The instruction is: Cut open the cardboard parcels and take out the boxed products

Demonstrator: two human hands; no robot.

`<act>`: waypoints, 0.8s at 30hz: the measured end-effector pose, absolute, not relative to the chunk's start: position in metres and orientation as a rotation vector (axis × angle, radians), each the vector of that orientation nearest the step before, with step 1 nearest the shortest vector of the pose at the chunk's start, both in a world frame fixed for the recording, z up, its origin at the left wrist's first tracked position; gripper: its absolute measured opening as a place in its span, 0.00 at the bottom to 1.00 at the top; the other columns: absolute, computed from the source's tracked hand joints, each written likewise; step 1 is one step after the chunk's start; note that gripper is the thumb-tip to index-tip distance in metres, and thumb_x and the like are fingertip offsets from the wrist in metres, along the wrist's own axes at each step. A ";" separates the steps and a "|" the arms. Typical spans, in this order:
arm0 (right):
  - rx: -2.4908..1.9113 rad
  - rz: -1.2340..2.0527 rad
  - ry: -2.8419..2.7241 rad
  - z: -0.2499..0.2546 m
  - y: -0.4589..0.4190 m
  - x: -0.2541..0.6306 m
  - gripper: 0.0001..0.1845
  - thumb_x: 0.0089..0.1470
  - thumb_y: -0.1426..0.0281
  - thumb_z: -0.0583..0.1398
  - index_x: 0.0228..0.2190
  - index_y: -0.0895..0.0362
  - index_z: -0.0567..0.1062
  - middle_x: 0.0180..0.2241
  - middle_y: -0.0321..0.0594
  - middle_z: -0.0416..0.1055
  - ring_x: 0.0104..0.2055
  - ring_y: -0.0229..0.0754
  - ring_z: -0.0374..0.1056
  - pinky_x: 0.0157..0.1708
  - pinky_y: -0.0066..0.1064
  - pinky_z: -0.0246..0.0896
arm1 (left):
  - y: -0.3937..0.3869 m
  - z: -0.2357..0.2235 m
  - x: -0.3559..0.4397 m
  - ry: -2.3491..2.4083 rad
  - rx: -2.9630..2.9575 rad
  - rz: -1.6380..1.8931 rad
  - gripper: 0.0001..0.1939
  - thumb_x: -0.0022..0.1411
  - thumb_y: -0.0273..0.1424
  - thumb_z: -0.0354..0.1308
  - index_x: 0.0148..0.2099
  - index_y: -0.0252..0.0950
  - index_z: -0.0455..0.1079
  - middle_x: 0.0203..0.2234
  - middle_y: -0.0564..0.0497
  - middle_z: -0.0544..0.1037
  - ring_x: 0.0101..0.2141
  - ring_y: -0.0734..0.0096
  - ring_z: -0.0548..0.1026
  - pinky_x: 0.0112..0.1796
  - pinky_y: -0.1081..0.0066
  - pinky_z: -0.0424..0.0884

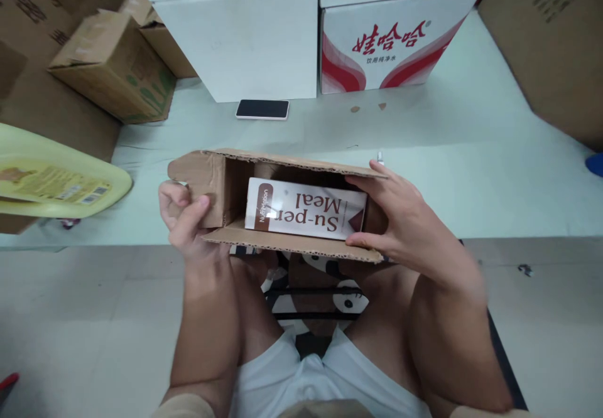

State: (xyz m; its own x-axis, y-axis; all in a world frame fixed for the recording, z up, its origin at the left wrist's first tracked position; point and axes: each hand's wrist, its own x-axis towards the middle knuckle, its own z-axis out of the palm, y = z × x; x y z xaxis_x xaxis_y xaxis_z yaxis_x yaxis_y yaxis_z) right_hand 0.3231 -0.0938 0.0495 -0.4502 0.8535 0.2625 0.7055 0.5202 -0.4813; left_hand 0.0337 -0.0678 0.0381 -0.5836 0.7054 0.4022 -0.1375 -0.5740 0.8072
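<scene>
An open cardboard box [292, 247] lies on its back side, tilted at the table's front edge, its flaps spread. Inside rests a white carton [306, 208] with brown "Su-per Meal" lettering, upside down from here. My left hand [186, 220] is closed on the box's left end flap, thumb on top and fingers behind. From the right, my right hand [393, 211] reaches into the opening. Its thumb and a finger close on opposite long edges of the carton's right end, while another fingertip shows beyond the far flap.
Behind stand stacked white cartons [240, 48] and a red-and-white water carton [367, 66]. A phone [262, 109] lies before them. Brown boxes [117, 69] and a yellow jug [56, 173] are at left, a large brown box [556, 54] at right. Cardboard scraps [355, 109] lie on the table.
</scene>
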 end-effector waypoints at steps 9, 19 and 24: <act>-1.201 0.367 -2.176 0.040 -0.086 0.307 0.15 0.63 0.63 0.63 0.51 0.48 0.79 0.56 0.43 0.76 0.69 0.57 0.62 0.71 0.59 0.57 | -0.066 0.027 0.027 1.045 1.058 2.156 0.29 0.38 0.30 0.66 0.28 0.38 0.44 0.28 0.54 0.62 0.37 0.67 0.69 0.40 0.68 0.69; -1.210 0.365 -2.291 0.037 -0.081 0.312 0.37 0.55 0.47 0.67 0.63 0.46 0.73 0.67 0.45 0.67 0.76 0.67 0.50 0.71 0.65 0.50 | -0.068 0.025 0.023 1.172 1.077 2.059 0.40 0.40 0.46 0.76 0.29 0.39 0.44 0.30 0.54 0.65 0.35 0.65 0.70 0.39 0.65 0.71; -1.340 0.311 -2.204 0.029 -0.079 0.306 0.38 0.55 0.57 0.69 0.65 0.44 0.69 0.64 0.46 0.69 0.75 0.64 0.52 0.71 0.64 0.49 | -0.066 0.023 0.024 1.116 1.008 2.089 0.33 0.40 0.38 0.74 0.28 0.39 0.48 0.29 0.54 0.67 0.33 0.67 0.70 0.37 0.67 0.69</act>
State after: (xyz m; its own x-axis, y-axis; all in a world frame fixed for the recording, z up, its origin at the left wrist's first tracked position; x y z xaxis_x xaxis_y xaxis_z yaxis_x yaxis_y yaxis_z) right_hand 0.3057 -0.0790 0.0294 -0.3623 0.8739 0.3240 0.7503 0.4797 -0.4549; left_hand 0.0236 -0.0658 0.0234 -0.5608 0.7491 0.3527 -0.1234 -0.4968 0.8590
